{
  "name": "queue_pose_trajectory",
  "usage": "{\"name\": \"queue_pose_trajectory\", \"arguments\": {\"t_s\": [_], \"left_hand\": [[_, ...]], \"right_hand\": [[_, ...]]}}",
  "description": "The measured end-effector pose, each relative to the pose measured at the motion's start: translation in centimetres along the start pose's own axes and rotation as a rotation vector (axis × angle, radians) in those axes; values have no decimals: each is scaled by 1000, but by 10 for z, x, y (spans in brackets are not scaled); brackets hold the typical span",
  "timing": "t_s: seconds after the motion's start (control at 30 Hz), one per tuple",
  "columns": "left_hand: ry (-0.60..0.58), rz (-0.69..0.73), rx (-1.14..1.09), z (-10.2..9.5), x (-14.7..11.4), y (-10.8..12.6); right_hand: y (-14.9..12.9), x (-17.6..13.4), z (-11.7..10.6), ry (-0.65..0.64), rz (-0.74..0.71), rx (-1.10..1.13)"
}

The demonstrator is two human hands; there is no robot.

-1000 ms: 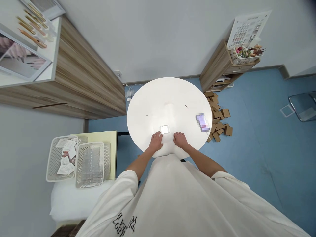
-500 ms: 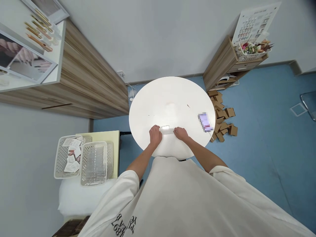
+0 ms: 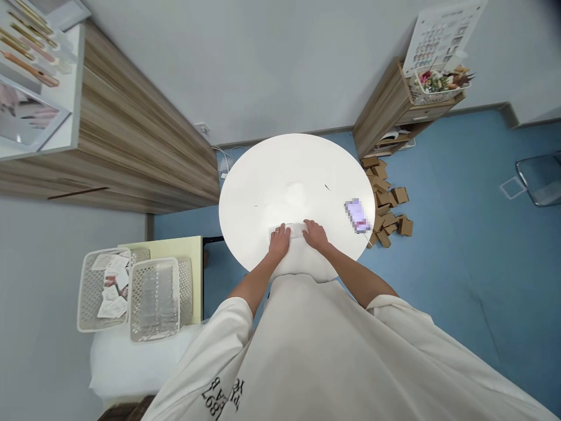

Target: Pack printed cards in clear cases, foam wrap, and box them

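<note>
On the near part of the round white table lies a white, soft-looking wrapping sheet, folded into a flat strip. Its near part spreads toward my body, and its edges are hard to tell from the tabletop. My left hand has its fingers curled over the left part of the strip. At the right end, my right hand grips the fold with fingers bent. The clear plastic case seen earlier is hidden now; I cannot tell whether it lies inside the fold.
A blurred-out purple item lies on the table's right. Small cardboard boxes are heaped on the floor beyond. On a side stand at left are white baskets, one with clear plastic cases, another with papers. Wooden cabinets stand by the wall.
The clear case between my hands has gone from sight, with white sheet now over that spot. My hands have come slightly closer together, fingers on the fold. The view has shifted a little.
</note>
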State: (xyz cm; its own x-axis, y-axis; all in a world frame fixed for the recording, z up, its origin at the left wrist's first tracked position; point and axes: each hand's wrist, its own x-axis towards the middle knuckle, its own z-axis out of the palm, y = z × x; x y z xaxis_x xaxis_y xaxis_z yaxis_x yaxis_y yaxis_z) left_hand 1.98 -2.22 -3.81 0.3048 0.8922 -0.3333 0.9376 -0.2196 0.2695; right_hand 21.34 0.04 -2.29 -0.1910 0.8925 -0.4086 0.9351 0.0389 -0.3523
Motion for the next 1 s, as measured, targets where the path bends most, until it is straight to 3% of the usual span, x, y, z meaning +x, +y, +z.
{"name": "queue_pose_trajectory", "arguments": {"t_s": [0.1,0.17,0.33,0.53,0.73,1.0], "left_hand": [[-4,-14,-25,-4,7,-2],[-15,-11,-47,-8,9,-3],[-71,38,-79,-12,4,-5],[-258,51,-145,-10,-21,-3],[-248,115,-163,-13,-37,-3],[-177,170,-179,-20,-34,-11]], "right_hand": [[1,-15,-6,144,-52,-59],[0,-24,-7,150,-118,-93],[-7,-37,1,34,-380,-119],[-12,-51,15,-107,-505,-113],[-12,-54,20,-140,-542,-106],[-15,-46,10,-100,-470,-42]]}}
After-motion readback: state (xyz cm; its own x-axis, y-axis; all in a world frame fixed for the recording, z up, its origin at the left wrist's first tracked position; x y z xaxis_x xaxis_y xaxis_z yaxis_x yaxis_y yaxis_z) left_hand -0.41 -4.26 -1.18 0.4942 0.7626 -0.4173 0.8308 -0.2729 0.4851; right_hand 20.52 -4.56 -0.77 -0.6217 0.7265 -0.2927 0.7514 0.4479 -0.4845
